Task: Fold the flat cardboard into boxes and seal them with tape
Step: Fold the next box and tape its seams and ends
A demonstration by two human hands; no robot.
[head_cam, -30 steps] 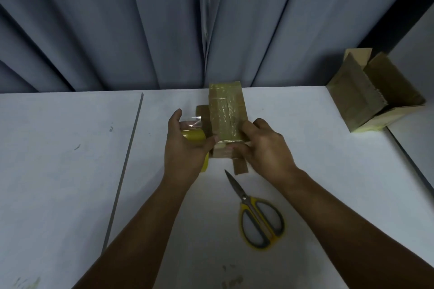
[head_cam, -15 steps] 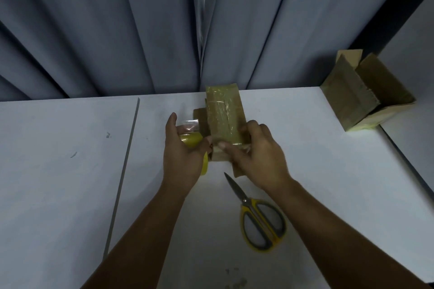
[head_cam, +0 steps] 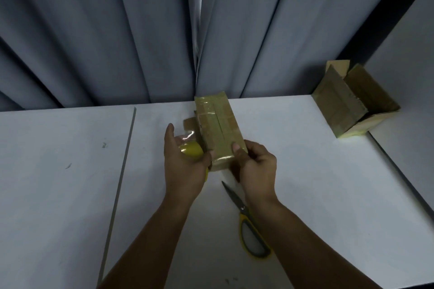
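The box [head_cam: 217,124] sits mid-table, between both hands, long axis pointing away from the person, its top seam already taped. Compared with a second ago, its near end is raised off the surface and shows tape wrapped over the edge. The right hand [head_cam: 256,171] has shifted from lying over that end to pinching it, thumb on top, fingers curled beneath. The left hand [head_cam: 185,166] keeps the yellow tape roll [head_cam: 190,150] gripped against the box's left side, thumb pressing the near corner. A flap seen earlier at that end is possibly hidden behind the right hand. Judgement: this end closure is nearly sealed; cutting the tape appears due.

Grey curtain [head_cam: 94,30] backs a white table [head_cam: 58,195]. A second carton [head_cam: 352,103] lies open at the far right corner. Scissors [head_cam: 251,230] rest closed near the right forearm.
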